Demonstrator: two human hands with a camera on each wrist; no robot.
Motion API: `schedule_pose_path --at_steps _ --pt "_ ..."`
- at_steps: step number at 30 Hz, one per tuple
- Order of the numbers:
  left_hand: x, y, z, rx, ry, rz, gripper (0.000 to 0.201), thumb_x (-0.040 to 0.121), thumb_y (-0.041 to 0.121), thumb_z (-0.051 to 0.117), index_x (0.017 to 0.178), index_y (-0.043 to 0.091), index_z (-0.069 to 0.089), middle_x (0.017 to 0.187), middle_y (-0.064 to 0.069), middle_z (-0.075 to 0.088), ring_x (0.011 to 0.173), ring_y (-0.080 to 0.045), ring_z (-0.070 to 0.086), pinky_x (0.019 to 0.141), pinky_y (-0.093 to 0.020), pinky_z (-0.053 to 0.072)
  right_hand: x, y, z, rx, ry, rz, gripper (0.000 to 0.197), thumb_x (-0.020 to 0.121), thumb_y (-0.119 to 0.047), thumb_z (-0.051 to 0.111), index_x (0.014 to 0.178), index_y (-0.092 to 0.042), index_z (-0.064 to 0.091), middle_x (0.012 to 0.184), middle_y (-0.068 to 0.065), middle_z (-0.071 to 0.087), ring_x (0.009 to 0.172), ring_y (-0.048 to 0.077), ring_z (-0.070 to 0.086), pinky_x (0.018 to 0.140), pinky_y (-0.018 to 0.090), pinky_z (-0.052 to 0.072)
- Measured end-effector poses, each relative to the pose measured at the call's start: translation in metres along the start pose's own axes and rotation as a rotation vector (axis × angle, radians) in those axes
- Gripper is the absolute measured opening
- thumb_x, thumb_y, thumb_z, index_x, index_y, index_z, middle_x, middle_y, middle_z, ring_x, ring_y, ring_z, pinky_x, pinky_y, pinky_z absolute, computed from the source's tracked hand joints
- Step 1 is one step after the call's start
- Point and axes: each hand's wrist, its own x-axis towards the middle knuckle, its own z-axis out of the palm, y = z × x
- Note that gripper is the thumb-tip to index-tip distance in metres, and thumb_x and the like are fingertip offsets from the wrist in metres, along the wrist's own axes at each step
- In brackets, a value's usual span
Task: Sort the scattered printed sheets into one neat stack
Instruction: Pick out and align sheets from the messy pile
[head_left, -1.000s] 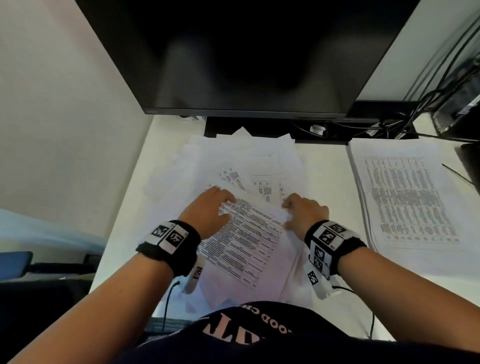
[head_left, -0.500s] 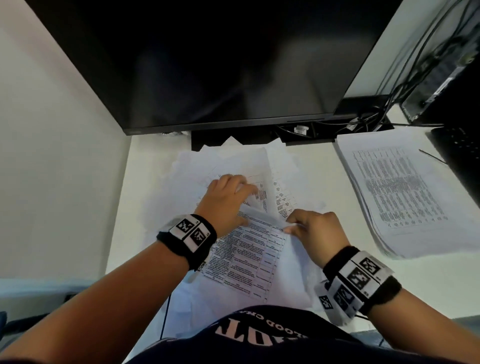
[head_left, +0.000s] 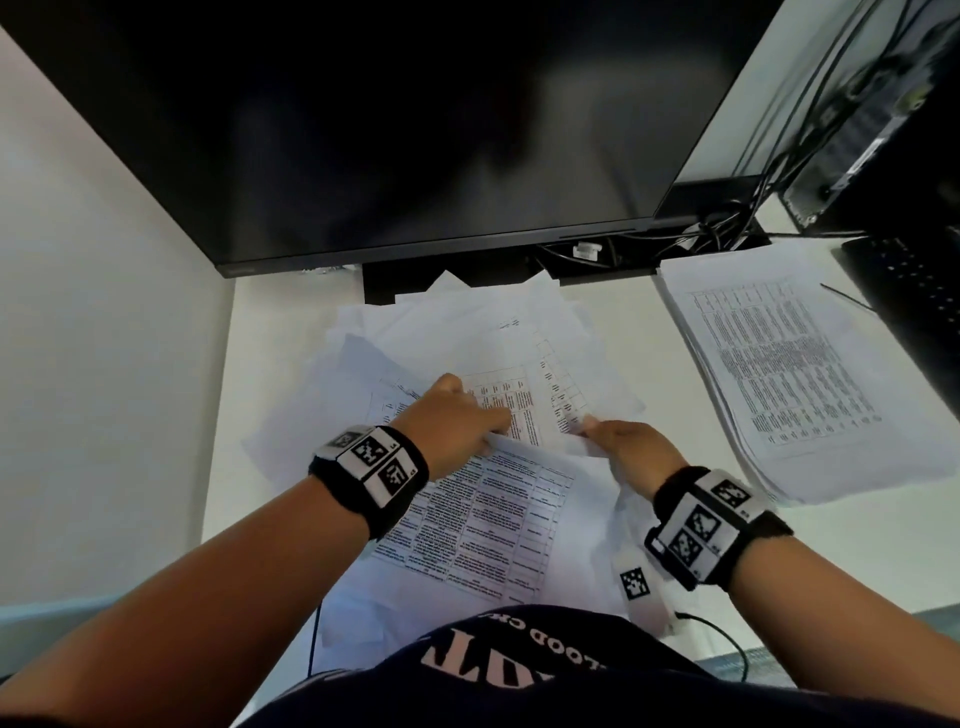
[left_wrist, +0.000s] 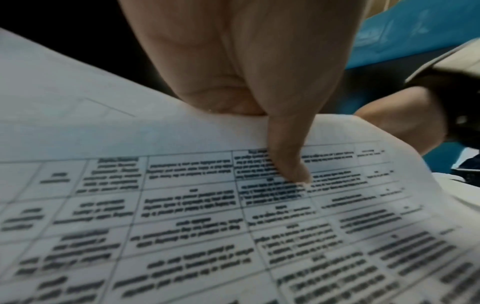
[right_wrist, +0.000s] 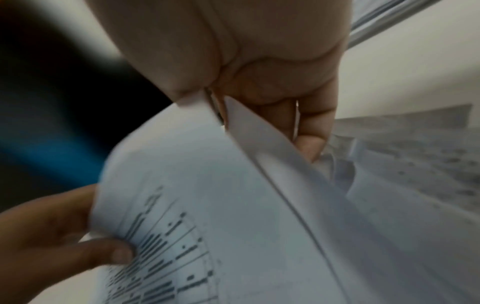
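Observation:
A loose spread of printed sheets (head_left: 483, 338) covers the white desk (head_left: 270, 322) below the monitor. A sheet printed with a table (head_left: 498, 514) lies nearest me, its far edge lifted. My left hand (head_left: 457, 421) pinches that far edge, thumb on the print in the left wrist view (left_wrist: 291, 164). My right hand (head_left: 623, 447) pinches the same sheet's right corner along with another sheet's edge; the right wrist view shows my fingers (right_wrist: 309, 127) curled behind the paper (right_wrist: 221, 195). A squared stack of printed sheets (head_left: 789, 374) lies at the right.
A large dark monitor (head_left: 389, 114) hangs over the back of the desk, with its base (head_left: 395, 280) behind the sheets. Cables (head_left: 727, 228) and a black computer case (head_left: 893, 130) fill the back right. A black keyboard (head_left: 914, 296) lies at the right edge.
Both hands have taken hold of the table sheet's far edge and lifted it. The right hand moved toward me and rightward. The head view tilted, bringing the stack on the right closer.

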Motion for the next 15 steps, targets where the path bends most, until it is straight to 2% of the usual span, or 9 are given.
schedule_pose_path --at_steps 1,3,5,7,9,12,13,15 --pt "-0.006 0.002 -0.003 -0.007 0.015 0.023 0.011 0.096 0.028 0.049 0.106 0.029 0.053 0.070 0.018 0.047 0.099 -0.019 0.040 0.076 -0.030 0.033 0.006 0.001 -0.001 -0.004 -0.023 0.015 0.045 0.091 -0.049 0.049 0.119 -0.017 0.065 0.109 0.001 0.064 0.090 0.017 0.058 0.081 0.027 0.040" --pt "-0.018 0.004 -0.007 -0.035 0.084 0.051 0.023 0.096 0.017 0.048 0.113 0.032 0.053 0.079 0.016 0.060 0.093 -0.015 0.041 0.071 -0.028 0.028 0.014 0.000 -0.003 -0.062 -0.053 0.014 0.035 0.085 -0.039 0.065 0.110 -0.016 0.068 0.107 -0.001 0.067 0.097 0.015 0.060 0.081 0.022 0.037" --pt "-0.031 0.002 -0.012 -0.073 0.126 0.057 0.033 0.095 0.009 0.049 0.115 0.035 0.056 0.092 0.012 0.065 0.091 -0.013 0.043 0.074 -0.027 0.028 0.018 -0.004 -0.004 -0.140 -0.073 -0.005 0.037 0.079 -0.037 0.072 0.108 -0.016 0.066 0.107 -0.003 0.065 0.100 0.013 0.058 0.084 0.020 0.035" --pt "-0.041 -0.001 -0.014 -0.044 0.142 0.096 0.035 0.092 0.005 0.053 0.109 0.035 0.061 0.095 0.013 0.065 0.089 -0.009 0.046 0.088 -0.028 0.031 0.016 -0.011 -0.001 -0.184 -0.073 -0.008 0.046 0.075 -0.038 0.076 0.112 -0.016 0.063 0.111 -0.003 0.061 0.101 0.012 0.054 0.086 0.020 0.035" --pt "-0.048 -0.002 -0.017 0.008 0.142 0.132 0.025 0.093 0.013 0.055 0.105 0.033 0.065 0.095 0.014 0.064 0.088 -0.006 0.048 0.095 -0.027 0.027 0.017 -0.015 0.008 -0.283 -0.040 -0.027 0.052 0.073 -0.037 0.078 0.118 -0.015 0.061 0.124 0.000 0.059 0.112 0.016 0.054 0.093 0.024 0.038" --pt "-0.054 0.000 -0.020 0.029 0.112 0.135 0.013 0.094 0.032 0.054 0.101 0.031 0.066 0.095 0.013 0.063 0.092 -0.008 0.052 0.094 -0.027 0.027 0.011 -0.020 0.022 -0.396 0.011 -0.097 0.053 0.078 -0.028 0.075 0.126 -0.018 0.057 0.139 -0.002 0.051 0.128 0.017 0.046 0.106 0.025 0.032" --pt "-0.055 0.001 -0.021 0.037 0.126 0.140 0.012 0.092 0.033 0.056 0.098 0.030 0.066 0.098 0.011 0.063 0.096 -0.010 0.053 0.097 -0.029 0.029 0.007 -0.022 0.023 -0.368 0.032 -0.118 0.050 0.079 -0.025 0.074 0.126 -0.019 0.058 0.140 -0.002 0.050 0.129 0.017 0.045 0.107 0.025 0.031" --pt "-0.054 0.002 -0.022 0.101 0.237 0.166 0.006 0.083 0.029 0.068 0.089 0.028 0.070 0.118 0.003 0.064 0.115 -0.020 0.054 0.105 -0.039 0.032 -0.005 -0.030 0.020 -0.334 0.061 -0.182 0.045 0.081 -0.022 0.072 0.125 -0.019 0.059 0.138 0.000 0.053 0.127 0.018 0.048 0.106 0.025 0.031"
